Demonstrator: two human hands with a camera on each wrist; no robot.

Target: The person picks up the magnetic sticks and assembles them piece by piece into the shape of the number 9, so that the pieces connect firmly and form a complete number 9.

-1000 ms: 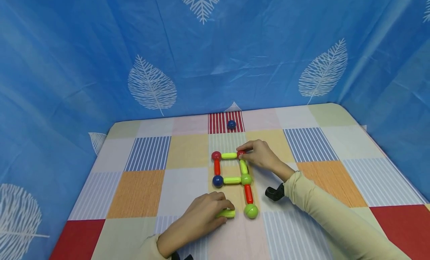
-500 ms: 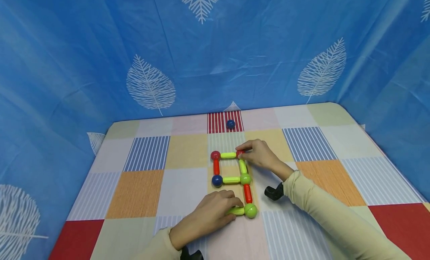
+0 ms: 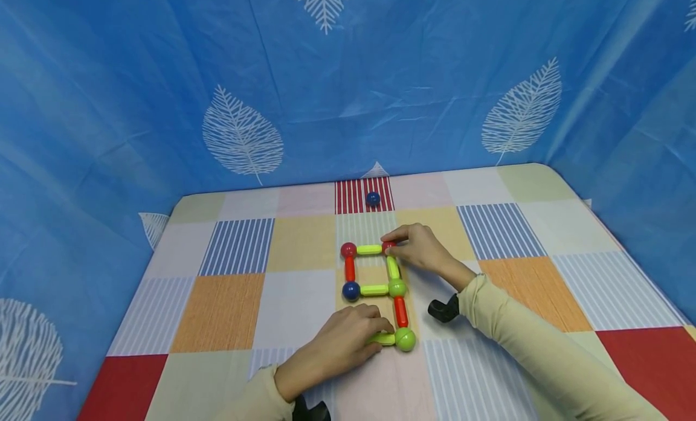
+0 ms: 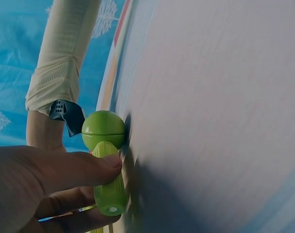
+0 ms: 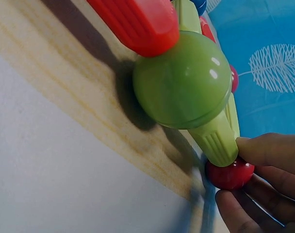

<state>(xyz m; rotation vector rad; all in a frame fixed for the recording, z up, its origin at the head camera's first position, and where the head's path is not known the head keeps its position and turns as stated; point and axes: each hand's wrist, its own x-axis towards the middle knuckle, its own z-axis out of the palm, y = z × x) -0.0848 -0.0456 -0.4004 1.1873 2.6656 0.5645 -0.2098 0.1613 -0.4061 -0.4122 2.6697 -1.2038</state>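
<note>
My left hand (image 3: 345, 336) pinches a yellow-green magnetic stick (image 4: 108, 194) between thumb and fingers. The stick's far end meets the nearest green ball (image 3: 405, 339). From that ball a red stick (image 3: 401, 312) runs up to a second green ball (image 3: 397, 287), a corner of a four-sided frame of sticks and balls lying on the cloth. At the frame's far right corner my right hand (image 3: 421, 250) holds a red ball (image 5: 230, 175) in its fingertips. A blue ball (image 3: 351, 290) and another red ball (image 3: 348, 250) form the left corners, joined by a red stick (image 3: 350, 269).
A loose blue ball (image 3: 373, 199) lies behind the frame on a red-striped patch. The patchwork tablecloth (image 3: 304, 300) covers the table, and a blue leaf-print curtain (image 3: 380, 107) hangs along its back and sides. Black wrist-worn devices (image 3: 444, 310) sit close to the cloth.
My left hand has moved right with the yellow-green stick, whose end now touches the nearest green ball. My right hand has stayed on the red ball.
</note>
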